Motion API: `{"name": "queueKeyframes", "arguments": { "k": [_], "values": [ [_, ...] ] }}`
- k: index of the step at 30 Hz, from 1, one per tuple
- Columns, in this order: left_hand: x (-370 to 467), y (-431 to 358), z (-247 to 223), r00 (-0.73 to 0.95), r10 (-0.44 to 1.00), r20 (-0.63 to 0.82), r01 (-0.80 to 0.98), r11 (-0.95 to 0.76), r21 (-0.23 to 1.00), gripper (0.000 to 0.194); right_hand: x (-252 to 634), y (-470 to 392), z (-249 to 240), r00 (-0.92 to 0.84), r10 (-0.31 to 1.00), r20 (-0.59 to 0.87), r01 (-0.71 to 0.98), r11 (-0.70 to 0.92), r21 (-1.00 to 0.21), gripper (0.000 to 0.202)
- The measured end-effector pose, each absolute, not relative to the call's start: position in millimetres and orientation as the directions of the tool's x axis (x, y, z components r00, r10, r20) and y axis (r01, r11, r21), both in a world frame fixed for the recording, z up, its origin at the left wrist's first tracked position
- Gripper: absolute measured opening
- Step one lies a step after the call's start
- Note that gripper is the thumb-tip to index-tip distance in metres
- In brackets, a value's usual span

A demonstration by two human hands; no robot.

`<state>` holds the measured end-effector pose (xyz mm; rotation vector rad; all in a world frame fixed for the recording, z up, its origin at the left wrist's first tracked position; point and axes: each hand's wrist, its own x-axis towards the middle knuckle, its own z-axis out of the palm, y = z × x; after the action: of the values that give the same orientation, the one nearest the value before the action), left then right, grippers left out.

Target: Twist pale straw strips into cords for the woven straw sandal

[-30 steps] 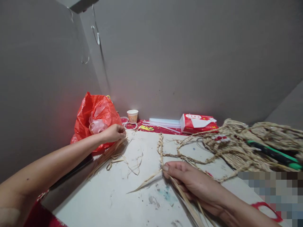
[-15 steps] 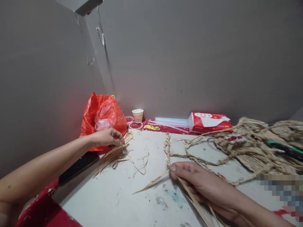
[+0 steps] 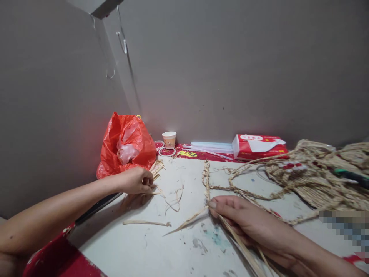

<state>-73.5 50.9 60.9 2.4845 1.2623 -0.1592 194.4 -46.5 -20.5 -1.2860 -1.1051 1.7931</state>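
My right hand pinches the lower end of a braided straw cord, and loose strands trail beneath the palm toward the bottom edge. One pale strand sticks out to the left from the pinch. On the left, my left hand is closed at the pile of dry straw strips, with its fingertips at the strips; what they hold is too small to make out. A single straw strip lies apart on the white board, below that hand.
Behind my left hand sits a red plastic bag. A paper cup, clear straws and a red tissue pack line the wall. Braided cords and woven straw cover the right side, with a green-black tool.
My left hand has moved down and slightly right over the pile. A single strip now lies separately on the board below it. My right hand keeps its pinch on the cord.
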Motion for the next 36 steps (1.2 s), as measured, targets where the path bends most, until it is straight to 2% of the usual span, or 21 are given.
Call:
{"name": "queueKeyframes", "arguments": {
  "k": [2, 4, 9, 11, 16, 19, 22, 27, 31, 34, 36],
  "values": [
    [-73, 51, 52, 0.593, 0.766, -0.246, 0.804, -0.548, 0.23, 0.019, 194, -47, -21, -0.306, 0.867, -0.393, -0.043, -0.425, -0.904, 0.044],
    [-75, 54, 45, 0.601, 0.761, -0.245, 0.796, -0.546, 0.26, 0.013, 194, -47, -21, -0.312, 0.867, -0.389, -0.046, -0.423, -0.905, 0.045],
    [-76, 65, 50, 0.624, 0.765, -0.16, 0.675, -0.423, 0.605, 0.019, 194, -47, -22, -0.305, 0.868, -0.391, -0.036, -0.421, -0.907, 0.045],
    [-75, 68, 57, 0.605, 0.784, -0.14, 0.626, -0.359, 0.692, 0.022, 194, -47, -21, -0.299, 0.873, -0.386, -0.028, -0.412, -0.911, 0.044],
    [-69, 70, 57, 0.534, 0.812, -0.235, 0.576, -0.146, 0.804, 0.033, 194, -47, -20, -0.299, 0.878, -0.374, -0.018, -0.397, -0.918, 0.042],
    [-61, 69, 45, 0.517, 0.823, -0.234, 0.55, -0.11, 0.828, 0.03, 194, -46, -21, -0.316, 0.87, -0.378, -0.026, -0.406, -0.913, 0.043],
    [-51, 67, 33, 0.551, 0.805, -0.22, 0.573, -0.173, 0.801, 0.024, 194, -45, -22, -0.321, 0.865, -0.386, -0.024, -0.415, -0.91, 0.045],
    [-32, 67, 30, 0.646, 0.759, -0.08, 0.612, -0.453, 0.648, 0.027, 194, -47, -20, -0.315, 0.859, -0.404, -0.019, -0.432, -0.902, 0.046],
    [-32, 78, 39, 0.607, 0.794, 0.036, 0.651, -0.523, 0.55, 0.029, 194, -49, -18, -0.307, 0.863, -0.402, -0.008, -0.425, -0.905, 0.044],
    [-46, 86, 44, 0.572, 0.819, 0.05, 0.746, -0.545, 0.383, 0.023, 193, -49, -19, -0.3, 0.866, -0.4, 0.0, -0.42, -0.908, 0.043],
    [-59, 88, 43, 0.554, 0.832, 0.033, 0.779, -0.532, 0.331, 0.018, 193, -49, -19, -0.299, 0.868, -0.396, 0.004, -0.413, -0.911, 0.043]
  ]
}}
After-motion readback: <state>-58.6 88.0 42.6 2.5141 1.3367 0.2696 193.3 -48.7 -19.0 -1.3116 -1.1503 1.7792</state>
